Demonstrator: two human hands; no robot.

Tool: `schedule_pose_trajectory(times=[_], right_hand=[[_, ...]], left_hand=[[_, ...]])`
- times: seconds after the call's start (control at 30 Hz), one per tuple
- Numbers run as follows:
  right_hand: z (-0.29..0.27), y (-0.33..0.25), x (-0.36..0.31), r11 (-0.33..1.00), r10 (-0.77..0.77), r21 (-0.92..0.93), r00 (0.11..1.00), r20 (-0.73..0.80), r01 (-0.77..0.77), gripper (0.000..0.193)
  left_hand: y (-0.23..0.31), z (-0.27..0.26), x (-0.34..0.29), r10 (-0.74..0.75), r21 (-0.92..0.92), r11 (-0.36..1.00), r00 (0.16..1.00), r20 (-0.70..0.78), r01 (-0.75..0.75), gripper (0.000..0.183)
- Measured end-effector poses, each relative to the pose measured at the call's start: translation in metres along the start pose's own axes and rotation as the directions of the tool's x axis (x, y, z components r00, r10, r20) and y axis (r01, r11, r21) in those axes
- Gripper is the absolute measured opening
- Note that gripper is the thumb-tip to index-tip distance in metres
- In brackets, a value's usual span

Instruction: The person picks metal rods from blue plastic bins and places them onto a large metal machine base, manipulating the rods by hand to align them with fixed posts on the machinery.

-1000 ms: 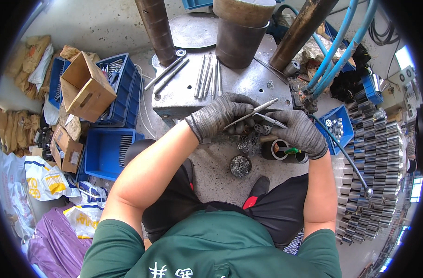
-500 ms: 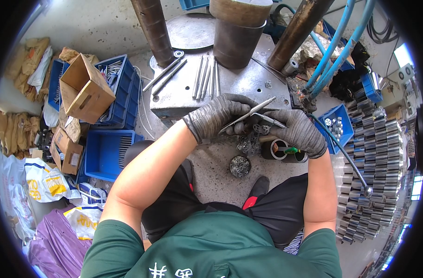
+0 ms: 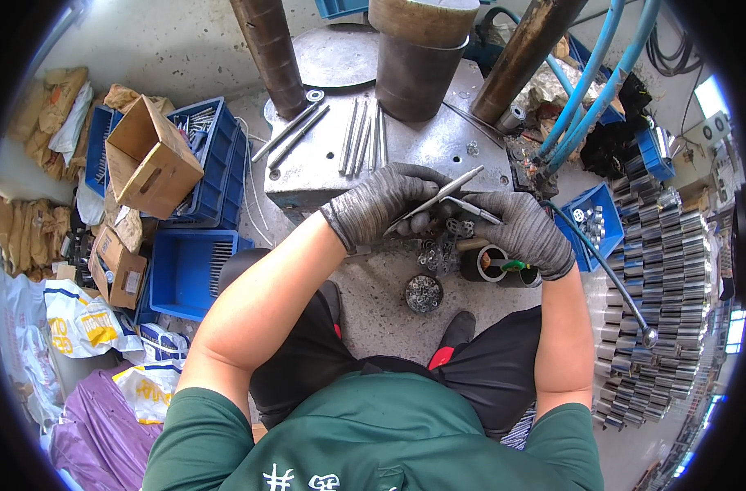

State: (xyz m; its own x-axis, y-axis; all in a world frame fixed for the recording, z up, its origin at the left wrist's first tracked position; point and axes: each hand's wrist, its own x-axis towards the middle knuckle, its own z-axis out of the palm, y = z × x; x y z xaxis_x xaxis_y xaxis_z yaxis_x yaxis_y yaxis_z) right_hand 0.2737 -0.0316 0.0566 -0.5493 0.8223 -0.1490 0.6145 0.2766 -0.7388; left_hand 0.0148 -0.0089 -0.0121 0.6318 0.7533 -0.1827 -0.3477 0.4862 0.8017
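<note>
My left hand [image 3: 385, 202], in a dark grey glove, is closed around a slim metal rod [image 3: 450, 191]. The rod slants up to the right, and its pointed end sticks out past my fingers. My gloved right hand [image 3: 523, 229] grips a small thin metal tool [image 3: 474, 210] with a bent tip. That tip lies at or very near the rod; whether they touch I cannot tell. Several similar rods [image 3: 363, 139] lie on the steel press bed [image 3: 422, 151] just beyond my hands.
Round steel columns [image 3: 268, 57] rise from the bed. Below my hands are a bowl of small metal rings [image 3: 423, 294] and a dark cylinder [image 3: 481, 266]. Blue crates [image 3: 185, 270] stand left; a blue bin [image 3: 595, 217] and stacked metal cylinders [image 3: 655, 311] stand right.
Both hands keep their grip and have shifted only slightly. The rod's free end sits a little higher and further left than before.
</note>
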Motion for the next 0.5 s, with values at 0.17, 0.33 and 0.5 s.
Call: schedule_pose_trajectory(times=[0.17, 0.33, 0.5], right_hand=[[0.018, 0.011, 0.005, 0.977, -0.076, -0.212, 0.978, -0.195, 0.033, 0.042], [0.036, 0.016, 0.008, 0.978, -0.028, 0.202, 0.989, -0.149, 0.058, 0.045], [0.014, 0.012, -0.008, 0.606, 0.083, 0.761, 0.97, 0.228, -0.231, 0.047]], left_hand=[[0.015, 0.007, -0.005, -0.039, -0.211, 0.976, 0.998, 0.058, 0.05, 0.043], [0.014, -0.003, -0.008, 0.0, -0.187, 0.982, 1.0, -0.008, -0.001, 0.039], [0.023, -0.004, -0.009, 0.015, -0.12, 0.992, 0.996, -0.087, -0.025, 0.043]])
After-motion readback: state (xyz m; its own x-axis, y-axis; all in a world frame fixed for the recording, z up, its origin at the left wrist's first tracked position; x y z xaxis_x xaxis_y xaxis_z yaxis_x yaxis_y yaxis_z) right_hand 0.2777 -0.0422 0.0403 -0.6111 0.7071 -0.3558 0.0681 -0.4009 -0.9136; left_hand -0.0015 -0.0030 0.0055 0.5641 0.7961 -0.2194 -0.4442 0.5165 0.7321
